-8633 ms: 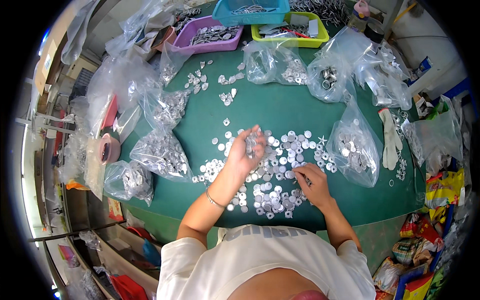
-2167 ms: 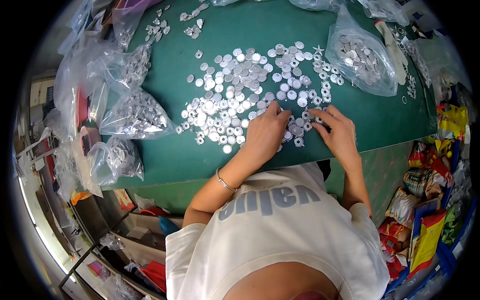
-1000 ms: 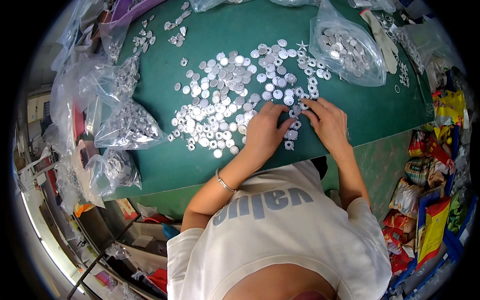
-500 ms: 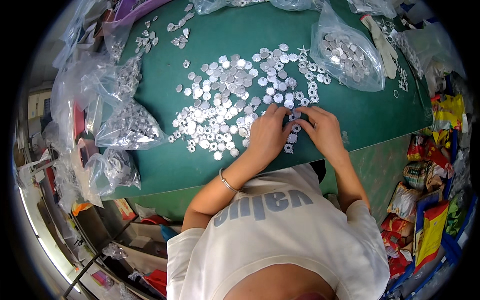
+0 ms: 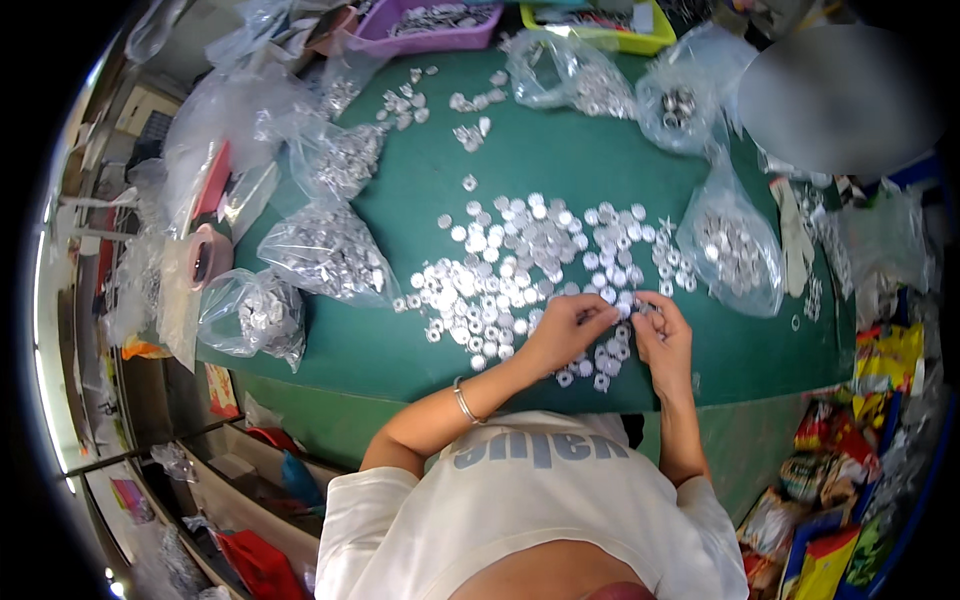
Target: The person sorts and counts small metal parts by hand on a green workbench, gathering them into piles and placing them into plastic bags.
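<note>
Many small silver metal discs (image 5: 490, 290) with scalloped edges lie loosely on the green table; some have a hole or ring at the middle. My left hand (image 5: 568, 332) is over the right part of the spread, thumb and fingers pinched at a silver disc. Close beside it on the right, my right hand (image 5: 664, 336) has thumb and forefinger together; what sits between them is too small to make out. A few ringed pieces (image 5: 602, 382) lie below the hands, near the table's front edge. A small star-shaped piece (image 5: 667, 225) lies beyond my right hand.
Clear plastic bags of metal parts stand at left (image 5: 325, 255) and right (image 5: 735, 245). A purple tray (image 5: 425, 42) and a yellow-green tray (image 5: 600, 38) are at the far edge. A white glove (image 5: 795, 240) lies at right. Colourful packages (image 5: 830, 440) fill the floor beside the table.
The view has tilted up, bringing the trays and far bags into sight. My hands stay over the same part of the spread, with their fingertips slightly shifted.
</note>
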Available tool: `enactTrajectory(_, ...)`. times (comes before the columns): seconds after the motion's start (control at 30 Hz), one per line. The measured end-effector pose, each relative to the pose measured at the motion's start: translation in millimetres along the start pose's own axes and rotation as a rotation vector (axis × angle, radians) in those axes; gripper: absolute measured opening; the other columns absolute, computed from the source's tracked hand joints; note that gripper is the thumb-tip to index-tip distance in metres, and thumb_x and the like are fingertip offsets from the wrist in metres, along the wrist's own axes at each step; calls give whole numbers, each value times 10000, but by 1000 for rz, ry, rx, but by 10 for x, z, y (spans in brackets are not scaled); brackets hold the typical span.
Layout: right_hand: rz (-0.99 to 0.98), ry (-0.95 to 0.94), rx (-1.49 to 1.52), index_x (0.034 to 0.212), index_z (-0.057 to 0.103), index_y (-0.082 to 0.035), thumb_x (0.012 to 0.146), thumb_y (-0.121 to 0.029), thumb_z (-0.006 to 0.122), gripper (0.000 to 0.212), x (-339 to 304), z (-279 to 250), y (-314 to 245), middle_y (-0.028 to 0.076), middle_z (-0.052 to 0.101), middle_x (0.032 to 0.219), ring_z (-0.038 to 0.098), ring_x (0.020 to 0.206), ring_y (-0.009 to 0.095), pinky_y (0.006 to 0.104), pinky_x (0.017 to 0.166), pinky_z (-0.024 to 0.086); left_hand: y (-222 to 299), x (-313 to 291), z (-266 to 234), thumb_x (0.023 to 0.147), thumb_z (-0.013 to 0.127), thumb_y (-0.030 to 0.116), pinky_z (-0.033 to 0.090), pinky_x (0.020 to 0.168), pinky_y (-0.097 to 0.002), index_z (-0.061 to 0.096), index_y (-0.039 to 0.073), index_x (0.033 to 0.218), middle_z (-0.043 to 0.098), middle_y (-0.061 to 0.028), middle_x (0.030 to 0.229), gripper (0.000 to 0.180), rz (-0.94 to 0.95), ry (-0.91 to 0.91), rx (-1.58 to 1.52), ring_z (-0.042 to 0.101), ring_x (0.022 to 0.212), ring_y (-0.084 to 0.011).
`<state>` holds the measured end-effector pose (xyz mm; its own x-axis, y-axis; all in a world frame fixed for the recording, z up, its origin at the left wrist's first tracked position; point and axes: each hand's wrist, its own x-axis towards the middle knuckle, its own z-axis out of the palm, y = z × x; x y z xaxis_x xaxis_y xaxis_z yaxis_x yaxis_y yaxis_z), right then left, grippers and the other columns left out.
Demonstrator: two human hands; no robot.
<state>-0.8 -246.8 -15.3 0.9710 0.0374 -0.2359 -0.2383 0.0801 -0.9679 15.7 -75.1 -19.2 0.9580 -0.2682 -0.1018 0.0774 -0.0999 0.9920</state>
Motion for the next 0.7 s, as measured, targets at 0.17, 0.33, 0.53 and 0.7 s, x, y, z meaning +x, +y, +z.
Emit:
enactTrajectory(0.17, 235, -87, 453, 1039, 532, -30, 939, -133, 487, 150, 61, -111, -43, -31, 345, 576, 284, 409, 32, 177, 333, 200, 559, 1131, -1172, 908, 541, 325, 233, 372, -223, 613, 60, 807, 375, 52, 517, 293, -225, 328, -532, 308, 417, -58)
enactTrajectory(0.33, 259, -93, 514, 988, 545, -37, 942, -170, 487, 153, 36, -98, -73, -40, 332, 559, 290, 410, 36, 180, 331, 202, 897, 1950, -1606, 946, 462, 254, 264, 407, -206, 561, -15, 1031, 400, 41, 623, 300, 125, 534, -390, 345, 489, -47)
enactTrajectory(0.53, 178, 179, 434, 883, 555, -14, 938, -186, 502, 188, -94, -499, -77, -68, 293, 522, 250, 412, 32, 205, 360, 177, 462, 1036, -786, 892, 546, 169, 308, 444, -230, 616, 8, 1046, 423, 31, 584, 233, 115, -39, 239, 383, 511, -49)
enactTrajectory(0.7, -37, 403, -263, 882, 638, 2, 818, -74, 657, 102, -221, -774, -55, -75, 353, 547, 284, 470, 34, 209, 432, 226, 213, 311, -281, 786, 669, 145, 418, 519, -314, 630, 38, 986, 524, -91, 613, 231, 228, -205, 616, 490, 509, -204)
